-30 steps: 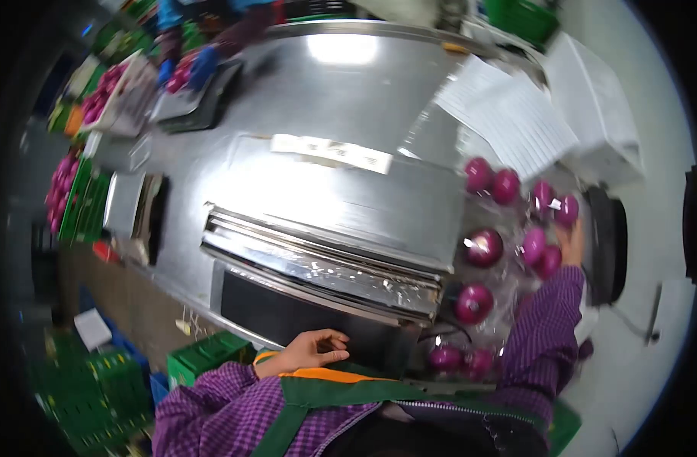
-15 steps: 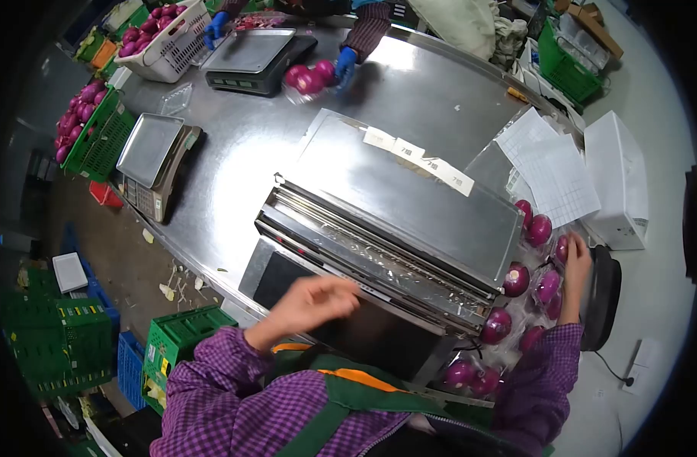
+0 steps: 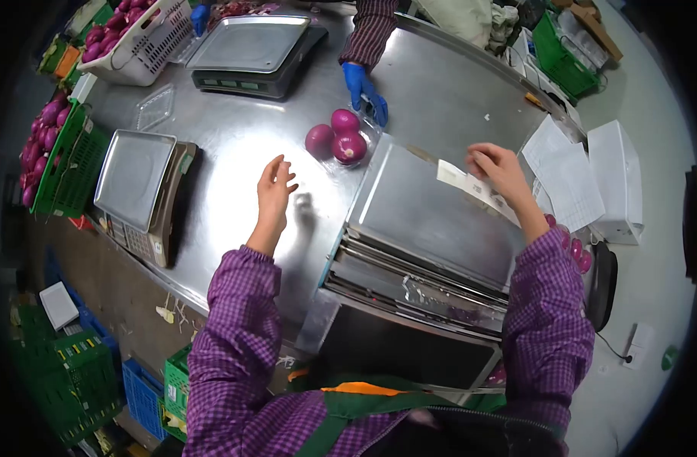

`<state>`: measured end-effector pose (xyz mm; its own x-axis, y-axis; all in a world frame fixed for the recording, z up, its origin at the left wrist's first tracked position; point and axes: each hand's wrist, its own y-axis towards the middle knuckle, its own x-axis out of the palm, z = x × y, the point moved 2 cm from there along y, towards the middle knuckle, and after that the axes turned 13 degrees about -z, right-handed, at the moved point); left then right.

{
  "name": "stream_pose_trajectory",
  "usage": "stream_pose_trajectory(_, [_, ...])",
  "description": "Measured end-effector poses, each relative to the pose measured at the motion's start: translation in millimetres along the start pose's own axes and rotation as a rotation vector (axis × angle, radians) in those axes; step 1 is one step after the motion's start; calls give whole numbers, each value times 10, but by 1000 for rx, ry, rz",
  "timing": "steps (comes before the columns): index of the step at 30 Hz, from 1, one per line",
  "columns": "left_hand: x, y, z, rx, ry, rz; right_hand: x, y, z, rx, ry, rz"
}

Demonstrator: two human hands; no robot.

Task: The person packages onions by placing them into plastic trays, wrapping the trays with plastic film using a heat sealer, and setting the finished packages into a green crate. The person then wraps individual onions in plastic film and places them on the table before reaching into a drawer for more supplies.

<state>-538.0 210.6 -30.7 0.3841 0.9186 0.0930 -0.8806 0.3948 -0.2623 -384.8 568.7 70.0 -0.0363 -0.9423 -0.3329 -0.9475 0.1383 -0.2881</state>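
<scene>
My left hand [image 3: 273,196] is open over the steel table [image 3: 234,206], its fingers apart and nothing in them. My right hand [image 3: 502,177] hovers above the flat steel top of a film-wrapping machine [image 3: 432,213]. Its fingers are loosely bent, with nothing visible in them. White paper labels [image 3: 470,186] on the machine's top lie close to that hand. Beyond my left hand sits a clear tray [image 3: 373,139] with three peeled red onions [image 3: 349,148]. A co-worker's blue-gloved hand [image 3: 366,93] is at the tray's far right side.
Two weighing scales [image 3: 139,179] [image 3: 249,46] stand left and at the back. A green crate [image 3: 78,164] and a white basket [image 3: 146,46] hold red onions. More wrapped onions [image 3: 575,247], paper sheets [image 3: 565,175] and a white box [image 3: 616,179] are at the right.
My left hand has swung forward and left over the table. My right hand has left the wrapped onions and moved left over the machine. The co-worker's tray of onions is now nearer the machine.
</scene>
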Motion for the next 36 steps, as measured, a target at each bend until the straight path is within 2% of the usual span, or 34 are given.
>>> stream_pose_trajectory(2, [-122,630,-218,-61,-54,114,229,604,-96,57,-71,-66])
stream_pose_trajectory(4, [-134,970,-306,-171,-105,-52,380,1054,-90,86,-168,-115])
stream_pose_trajectory(6, [-82,1132,-418,-163,69,-190,530,1463,-24,100,-239,-135])
stream_pose_trajectory(8, [-123,1209,-631,34,194,-184,710,1803,130,375,-385,-271])
stream_pose_trajectory(9, [-132,1144,-565,38,184,-167,799,1931,202,386,-385,-276])
stream_pose_trajectory(11, [-141,966,-453,16,148,-166,988,2102,357,532,-178,-464])
stream_pose_trajectory(16, [-316,680,-565,-15,-35,-79,1349,2332,79,413,-213,-537])
stream_pose_trajectory(18, [-419,535,-354,-49,-31,-52,1472,2381,-111,274,-243,-554])
stream_pose_trajectory(22, [-584,249,67,34,-74,-1,1534,2282,-570,118,-189,-492])
stream_pose_trajectory(24, [-575,94,276,136,-105,-2,1476,2141,-830,16,-159,-443])
stream_pose_trajectory(28, [-332,-288,710,196,-131,-92,1210,1627,-1158,-32,-149,-363])
stream_pose_trajectory(31, [22,-602,870,153,-186,-212,895,1148,-1146,-40,-137,-320])
stream_pose_trajectory(36, [843,-1137,738,27,-285,-451,340,285,-695,25,-105,-223])
